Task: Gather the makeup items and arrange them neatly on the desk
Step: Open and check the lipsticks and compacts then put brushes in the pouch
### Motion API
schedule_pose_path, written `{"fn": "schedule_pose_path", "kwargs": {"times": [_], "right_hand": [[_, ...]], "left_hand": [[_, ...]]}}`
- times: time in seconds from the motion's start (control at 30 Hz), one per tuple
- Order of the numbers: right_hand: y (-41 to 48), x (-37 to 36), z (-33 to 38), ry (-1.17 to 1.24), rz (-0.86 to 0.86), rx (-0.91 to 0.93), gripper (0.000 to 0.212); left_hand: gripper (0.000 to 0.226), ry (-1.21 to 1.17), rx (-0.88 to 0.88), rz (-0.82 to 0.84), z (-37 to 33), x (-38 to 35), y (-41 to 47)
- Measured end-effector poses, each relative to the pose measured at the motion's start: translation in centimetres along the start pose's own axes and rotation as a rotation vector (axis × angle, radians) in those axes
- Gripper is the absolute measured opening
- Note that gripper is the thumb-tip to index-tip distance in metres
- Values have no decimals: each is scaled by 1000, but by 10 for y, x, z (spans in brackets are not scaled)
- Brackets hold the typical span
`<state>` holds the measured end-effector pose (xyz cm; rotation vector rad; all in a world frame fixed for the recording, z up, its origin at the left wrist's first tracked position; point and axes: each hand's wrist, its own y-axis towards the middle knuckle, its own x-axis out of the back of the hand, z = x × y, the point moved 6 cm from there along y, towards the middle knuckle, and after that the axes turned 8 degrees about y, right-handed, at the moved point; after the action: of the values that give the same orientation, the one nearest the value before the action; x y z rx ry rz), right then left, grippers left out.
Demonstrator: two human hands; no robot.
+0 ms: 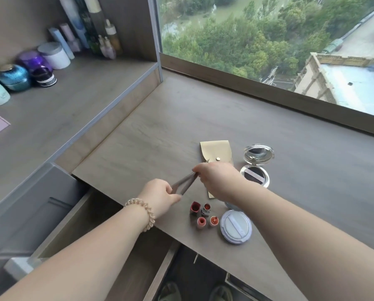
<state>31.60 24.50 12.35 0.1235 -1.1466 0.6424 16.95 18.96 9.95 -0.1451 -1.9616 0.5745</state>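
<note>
Tweezers (185,183), thin and grey-brown, hang above the bench (160,127), pinched at both ends. The left hand (160,195) closes its grip on the wide near end, and the right hand (216,179) presses its fingertips together on the far tips. Directly beneath the right grip lies a tan pouch (216,151) with a metal snap, flat on the bench. Just beyond that grip to the right, an open compact (256,166) sits with its mirror lid up. Nearer than both grips stand four small open lipsticks (203,215) in a tight cluster, with a round white powder puff case (236,227) just beside them on the right. A coiled hair tie (145,215) rings the left wrist. Below the left arm an open drawer (90,235) juts out. Well away on the left, jars and bottles (51,57) line a raised shelf.
</note>
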Motion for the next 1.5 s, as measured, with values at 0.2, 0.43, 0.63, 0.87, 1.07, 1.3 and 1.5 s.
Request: {"fn": "schedule_pose_path", "kwargs": {"times": [0.2, 0.43, 0.63, 0.87, 1.07, 1.3, 1.5], "right_hand": [[21, -26, 18, -183, 127, 46, 28], [29, -36, 21, -225, 142, 75, 37], [49, -17, 26, -238, -13, 42, 31], [66, -36, 29, -364, 61, 115, 19], [67, -15, 37, -320, 64, 177, 10], [44, 75, 44, 814, -109, 31, 14], [25, 42, 40, 1599, -148, -335, 34]], "left_hand": [[38, 76, 94, -3, 14, -10, 4], [32, 129, 79, -22, 17, -12, 8], [28, 54, 58, -152, 24, 1, 3], [30, 75, 55, -276, 42, -1, 16], [17, -25, -61, -301, 43, 11, 21], [27, -485, -339, -263, 24, 59, 1], [48, -456, -521, -215, -28, 71, -24]]}}
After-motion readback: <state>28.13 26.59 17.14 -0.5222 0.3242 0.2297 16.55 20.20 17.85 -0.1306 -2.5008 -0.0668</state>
